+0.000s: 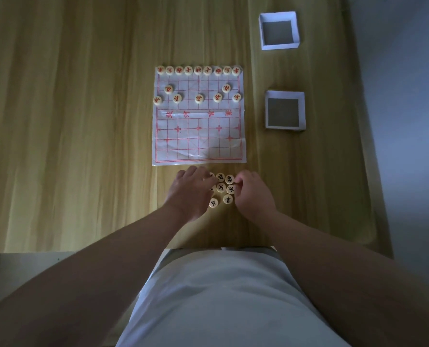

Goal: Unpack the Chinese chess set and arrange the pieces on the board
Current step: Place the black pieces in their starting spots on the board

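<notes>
Pale grey cloth (pixel 221 296) over the person's front fills the bottom of the view, with both bare forearms reaching forward over the near edge of the desk (pixel 83 121), a yellowish wood-grain top in dim light. Grey floor (pixel 408 96) shows past its right edge.

Between the hands lies a cluster of round cream black-lettered pieces (pixel 221 187). The left hand (pixel 193 189) lies over the cluster's left side with fingers bent. The right hand (pixel 254 194) has its fingers curled in at the cluster's right edge. Whether either hand grips a piece, I cannot tell.

Just beyond, a thin creased white board (pixel 198 146) with a red grid lies flat. The red-lettered pieces (pixel 198 70) stand on its far half, nine along the far edge. To the right sit two square white box halves, near (pixel 267 110) and far (pixel 278 16), both showing bare grey bottoms.
</notes>
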{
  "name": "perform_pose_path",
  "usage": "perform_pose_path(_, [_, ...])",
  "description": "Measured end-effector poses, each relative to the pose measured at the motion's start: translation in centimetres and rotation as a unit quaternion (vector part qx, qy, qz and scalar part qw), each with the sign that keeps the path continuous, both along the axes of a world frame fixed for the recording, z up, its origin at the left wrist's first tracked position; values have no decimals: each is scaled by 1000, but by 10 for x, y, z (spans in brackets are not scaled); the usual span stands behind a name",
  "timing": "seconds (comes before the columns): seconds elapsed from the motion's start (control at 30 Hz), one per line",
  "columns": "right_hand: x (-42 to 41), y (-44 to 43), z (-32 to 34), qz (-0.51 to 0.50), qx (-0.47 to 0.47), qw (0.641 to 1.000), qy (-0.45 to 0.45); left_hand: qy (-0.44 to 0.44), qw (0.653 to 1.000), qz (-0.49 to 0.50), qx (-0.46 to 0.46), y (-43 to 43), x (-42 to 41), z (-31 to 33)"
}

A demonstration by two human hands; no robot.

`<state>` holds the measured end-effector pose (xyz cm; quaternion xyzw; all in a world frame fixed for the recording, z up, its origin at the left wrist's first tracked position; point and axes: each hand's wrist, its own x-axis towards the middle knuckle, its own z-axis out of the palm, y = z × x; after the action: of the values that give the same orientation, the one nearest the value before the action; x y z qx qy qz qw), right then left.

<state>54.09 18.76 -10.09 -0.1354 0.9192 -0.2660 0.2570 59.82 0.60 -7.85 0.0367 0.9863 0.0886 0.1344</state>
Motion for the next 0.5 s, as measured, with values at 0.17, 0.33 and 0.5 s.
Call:
perform_pose_path(0.17, [5,-4,0,-33,23,999,-14,-27,995,-84,-36,4,-4,-5])
perform_pose_path(0.33, [5,2,2,-110,49,992,-25,2,996,-89,-24,6,-6,-10])
perform_pose_path(0.5, [10,8,8,-69,52,996,-32,42,996,-83,-9,7,-10,-17])
